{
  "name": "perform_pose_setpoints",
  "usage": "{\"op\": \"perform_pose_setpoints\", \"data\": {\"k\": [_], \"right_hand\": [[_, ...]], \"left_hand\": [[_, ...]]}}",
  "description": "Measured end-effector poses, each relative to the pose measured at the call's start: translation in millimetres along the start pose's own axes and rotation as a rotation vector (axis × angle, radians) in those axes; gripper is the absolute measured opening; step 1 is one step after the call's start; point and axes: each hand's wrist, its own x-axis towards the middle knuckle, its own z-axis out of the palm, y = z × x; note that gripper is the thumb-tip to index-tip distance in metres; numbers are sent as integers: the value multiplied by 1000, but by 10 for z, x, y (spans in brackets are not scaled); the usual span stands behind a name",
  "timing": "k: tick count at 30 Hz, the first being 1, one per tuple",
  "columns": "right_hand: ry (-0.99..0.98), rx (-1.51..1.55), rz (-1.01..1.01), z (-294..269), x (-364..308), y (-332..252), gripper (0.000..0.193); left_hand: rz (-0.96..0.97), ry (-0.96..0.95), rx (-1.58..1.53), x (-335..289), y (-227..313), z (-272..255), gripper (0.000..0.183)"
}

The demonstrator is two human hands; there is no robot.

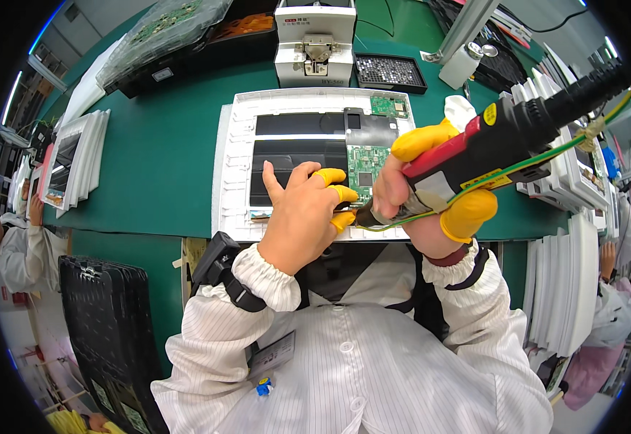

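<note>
My right hand (393, 191), with yellow finger cots on some fingers, is wrapped round a red and black electric screwdriver (467, 155). The tool slants down to the left, and its dark nose meets the lower edge of a green circuit board (368, 160). The board sits in a white plastic housing (241, 130) with dark panels inside. My left hand (299, 210) rests over the housing with fingers spread. Its thumb and two fingers wear yellow cots and touch down beside the screwdriver's nose. Whatever lies under those fingertips is hidden.
A white and grey machine (316, 43) stands behind the housing, next to a black tray of small parts (390, 72). Stacked white frames (84, 159) lie at left, more (565, 286) at right. The screwdriver's cable and a yellow-green wire (547, 155) run to upper right. Other people sit on both sides.
</note>
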Motion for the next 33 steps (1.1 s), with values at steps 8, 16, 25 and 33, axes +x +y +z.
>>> {"op": "perform_pose_setpoints", "data": {"k": [8, 16, 25, 33], "right_hand": [[8, 11, 71, 5, 1, 33, 69], [13, -78, 166, 46, 4, 5, 77], [-48, -260, 7, 56, 30, 70, 67], [-136, -588, -408, -23, 74, 100, 47]], "left_hand": [[16, 9, -5, 0, -12, 5, 26], [27, 4, -35, 19, -14, 9, 26], [5, 8, -29, 25, -5, 16, 26], [43, 87, -41, 19, -7, 16, 24]]}}
